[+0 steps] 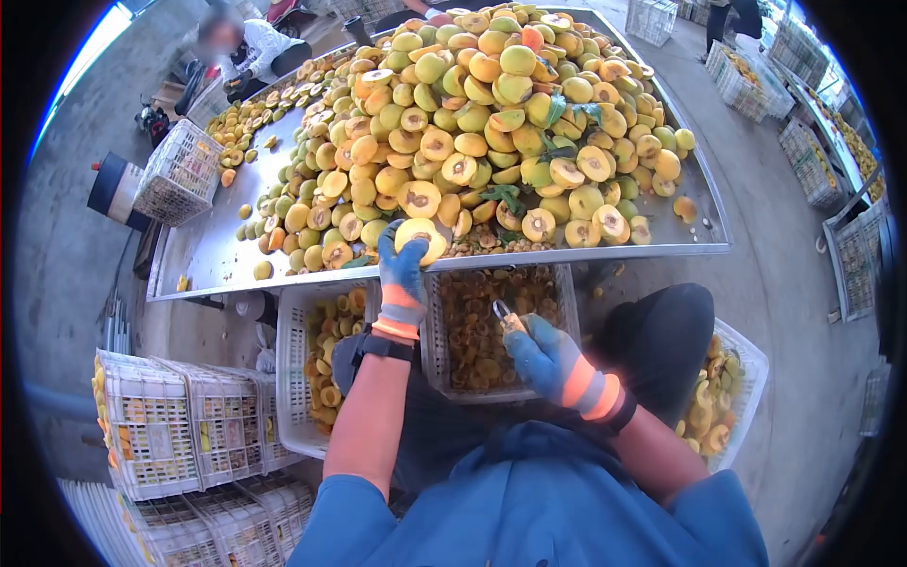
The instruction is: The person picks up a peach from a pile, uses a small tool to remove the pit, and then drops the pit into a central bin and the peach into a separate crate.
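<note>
1. The left hand (402, 279), in a blue glove, reached out to the near edge of the metal table (203, 250). Its fingers curled around a yellow fruit (422, 236) at the foot of the pile.
2. The right hand (546, 357), also gloved, was closed around a small metal tool (504, 316). The tip pointed up and to the left above the middle basket (432, 364), which held brownish pits and scraps.
3. The fruit pile (491, 113) rose steeply to the far side, with whole fruit and cut halves mixed together and some leaves among them.
4. A left basket (295, 378) and a right basket (751, 369) beside the person's knees held cut halves. Stacked crates (179, 425) stood near left, and another person (260, 47) sat far left.
5. Likely risk: the gripped fruit lay at the base of the heap, so lifting it could loosen its neighbours. They could then roll over the table's low lip into the scrap basket or onto the floor.
6. Likely risk: the tool's tip was bare and close to the left forearm. Bringing the hands together carelessly could nick the glove or the arm.
7. Likely risk: juice on the gloves could let the fruit slip.
</note>
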Demonstrator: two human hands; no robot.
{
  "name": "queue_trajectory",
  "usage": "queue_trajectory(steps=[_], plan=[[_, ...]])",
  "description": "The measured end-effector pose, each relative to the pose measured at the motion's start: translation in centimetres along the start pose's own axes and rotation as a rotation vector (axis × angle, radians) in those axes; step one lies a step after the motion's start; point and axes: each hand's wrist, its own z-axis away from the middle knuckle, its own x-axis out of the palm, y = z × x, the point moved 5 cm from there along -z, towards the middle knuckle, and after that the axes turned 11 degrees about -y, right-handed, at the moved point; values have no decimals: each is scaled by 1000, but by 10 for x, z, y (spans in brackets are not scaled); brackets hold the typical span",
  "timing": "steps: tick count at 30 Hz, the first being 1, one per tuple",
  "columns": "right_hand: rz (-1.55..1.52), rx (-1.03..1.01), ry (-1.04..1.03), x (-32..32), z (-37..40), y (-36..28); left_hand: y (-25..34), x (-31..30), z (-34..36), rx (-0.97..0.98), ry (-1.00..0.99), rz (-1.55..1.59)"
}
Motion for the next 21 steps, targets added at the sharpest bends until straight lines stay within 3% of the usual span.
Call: queue_trajectory(steps=[1, 2, 5, 6, 10, 12, 21], plan=[[49, -32, -21, 1, -2, -7, 0, 2, 13, -64, -73, 418], [99, -63, -42, 3, -3, -13, 6, 12, 33, -158, -105, 583], [267, -168, -76, 11, -2, -38, 30, 48, 88, -211, -31, 739], [282, -191, -65, 13, -3, -42, 32, 55, 100, -197, -97, 780], [385, -205, -16, 18, -3, -35, 31, 72, 129, -133, -190, 827], [418, -280, -5, 21, -3, -31, 30, 78, 141, -97, -123, 759], [425, -147, 53, 34, 9, -5, 17, 81, 163, 54, -38, 655]])
